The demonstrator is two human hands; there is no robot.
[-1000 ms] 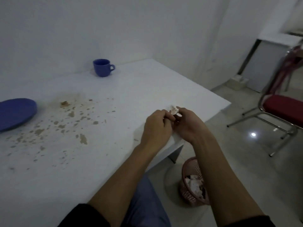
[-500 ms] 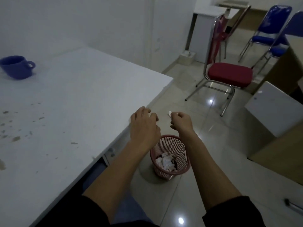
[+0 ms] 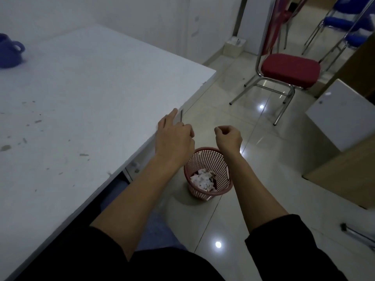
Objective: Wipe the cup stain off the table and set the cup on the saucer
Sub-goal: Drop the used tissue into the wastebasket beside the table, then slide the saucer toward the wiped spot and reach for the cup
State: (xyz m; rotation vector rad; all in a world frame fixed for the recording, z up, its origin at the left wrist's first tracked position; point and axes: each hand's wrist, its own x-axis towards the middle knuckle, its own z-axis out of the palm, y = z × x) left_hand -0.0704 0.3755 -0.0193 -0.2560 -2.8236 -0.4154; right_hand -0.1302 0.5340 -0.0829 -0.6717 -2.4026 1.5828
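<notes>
The blue cup stands on the white table at the far left edge of the view. Brown stain spots mark the table's left part. The saucer is out of view. My left hand hovers at the table's right edge, fingers loosely apart, holding nothing. My right hand hangs over the floor above a pink mesh waste basket, fingers curled in, with nothing visible in them. Crumpled white tissues lie in the basket.
A red-seated metal chair stands on the tiled floor to the right, with blue chairs behind it. A white cabinet and a wooden desk fill the right side. My knees are under the table.
My view swung right, from the table to the floor. Both hands left the table edge. The small white scrap my right hand pinched half a second ago is no longer visible.
</notes>
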